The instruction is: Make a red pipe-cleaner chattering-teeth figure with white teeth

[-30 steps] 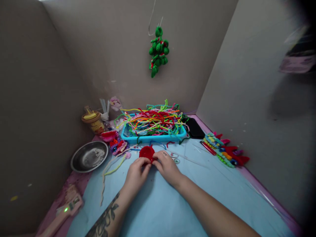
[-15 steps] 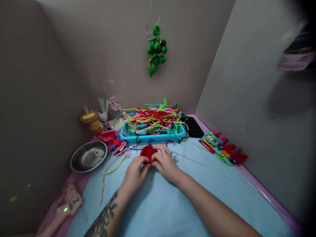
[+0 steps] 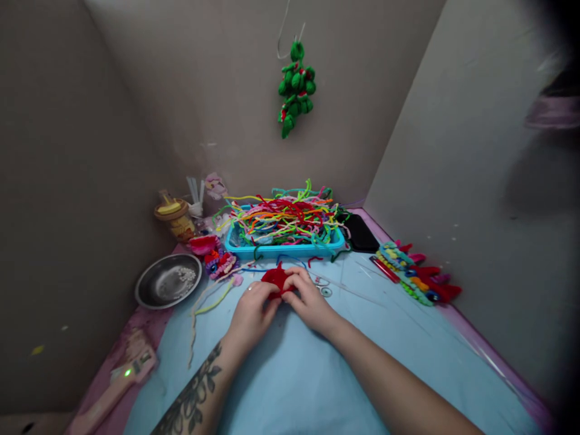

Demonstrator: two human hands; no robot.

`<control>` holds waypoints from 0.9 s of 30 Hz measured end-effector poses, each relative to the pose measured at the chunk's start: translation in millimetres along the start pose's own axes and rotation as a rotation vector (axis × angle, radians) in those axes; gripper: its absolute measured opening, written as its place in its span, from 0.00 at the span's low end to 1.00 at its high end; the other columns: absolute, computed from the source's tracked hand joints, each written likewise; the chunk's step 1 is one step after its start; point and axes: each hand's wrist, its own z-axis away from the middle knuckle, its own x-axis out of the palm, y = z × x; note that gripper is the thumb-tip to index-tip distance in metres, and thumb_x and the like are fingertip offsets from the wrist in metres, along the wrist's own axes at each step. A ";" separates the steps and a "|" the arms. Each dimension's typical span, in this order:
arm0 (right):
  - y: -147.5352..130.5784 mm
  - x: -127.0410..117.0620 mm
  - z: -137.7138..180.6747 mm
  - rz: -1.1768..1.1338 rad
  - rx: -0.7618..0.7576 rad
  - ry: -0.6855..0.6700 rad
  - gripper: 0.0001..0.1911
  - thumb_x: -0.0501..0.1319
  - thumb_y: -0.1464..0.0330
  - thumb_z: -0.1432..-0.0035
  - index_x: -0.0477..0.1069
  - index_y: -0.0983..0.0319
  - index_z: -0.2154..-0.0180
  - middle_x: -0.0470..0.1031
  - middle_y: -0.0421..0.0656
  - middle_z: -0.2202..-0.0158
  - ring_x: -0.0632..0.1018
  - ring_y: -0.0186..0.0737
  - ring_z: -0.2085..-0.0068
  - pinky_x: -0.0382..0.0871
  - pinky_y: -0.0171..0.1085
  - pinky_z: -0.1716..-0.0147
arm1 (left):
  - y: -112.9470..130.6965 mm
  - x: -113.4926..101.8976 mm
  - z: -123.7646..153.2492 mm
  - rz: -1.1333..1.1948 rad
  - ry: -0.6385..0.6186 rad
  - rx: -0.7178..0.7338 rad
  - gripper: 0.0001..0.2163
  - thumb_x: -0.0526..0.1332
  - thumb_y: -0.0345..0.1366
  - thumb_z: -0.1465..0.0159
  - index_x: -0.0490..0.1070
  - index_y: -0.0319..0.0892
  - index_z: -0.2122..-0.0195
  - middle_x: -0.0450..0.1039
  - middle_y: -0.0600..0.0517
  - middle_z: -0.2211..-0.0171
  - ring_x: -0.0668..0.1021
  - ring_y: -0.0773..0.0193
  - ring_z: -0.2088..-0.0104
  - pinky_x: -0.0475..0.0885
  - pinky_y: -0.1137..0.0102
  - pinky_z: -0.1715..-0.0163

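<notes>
Red piece: small fuzzy red pipe-cleaner shape (image 3: 275, 279) sat pinched between left hand (image 3: 252, 312) and right hand (image 3: 309, 301), hands together over the pale blue table sheet (image 3: 317, 374).
Risk: a slipped pinch could have undone its bends.
Beyond: loose stems in the turquoise plastic tray (image 3: 284, 248) might have snagged it.

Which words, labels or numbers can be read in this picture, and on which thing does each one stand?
None can be read.
The yellow-lidded jar may carry a label, but it is too blurred.
The pink device with a green light shows no legible marking.
The hands hold a red pipe-cleaner piece that bears no text.
</notes>
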 end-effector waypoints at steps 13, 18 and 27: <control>-5.0 13.1 0.5 -0.898 0.543 0.026 0.16 0.66 0.58 0.54 0.64 0.61 0.73 0.65 0.35 0.77 0.66 0.31 0.76 0.60 0.31 0.75 | 5.7 4.9 4.0 0.016 0.056 0.036 0.23 0.62 0.37 0.42 0.60 0.44 0.46 0.61 0.41 0.45 0.64 0.51 0.43 0.60 0.52 0.46; -11.8 18.0 0.2 -0.976 0.625 0.095 0.17 0.69 0.60 0.59 0.64 0.62 0.75 0.67 0.35 0.76 0.66 0.30 0.75 0.59 0.30 0.73 | 2.7 17.1 4.8 0.100 0.128 -0.140 0.24 0.60 0.36 0.42 0.56 0.42 0.44 0.51 0.39 0.40 0.57 0.51 0.38 0.58 0.53 0.44; -16.2 19.2 1.7 -1.101 0.660 0.125 0.16 0.70 0.62 0.60 0.64 0.61 0.76 0.66 0.35 0.77 0.66 0.31 0.75 0.62 0.31 0.74 | 5.5 15.5 -0.1 0.174 0.118 -0.248 0.23 0.60 0.37 0.43 0.61 0.42 0.46 0.55 0.41 0.42 0.60 0.52 0.40 0.57 0.56 0.43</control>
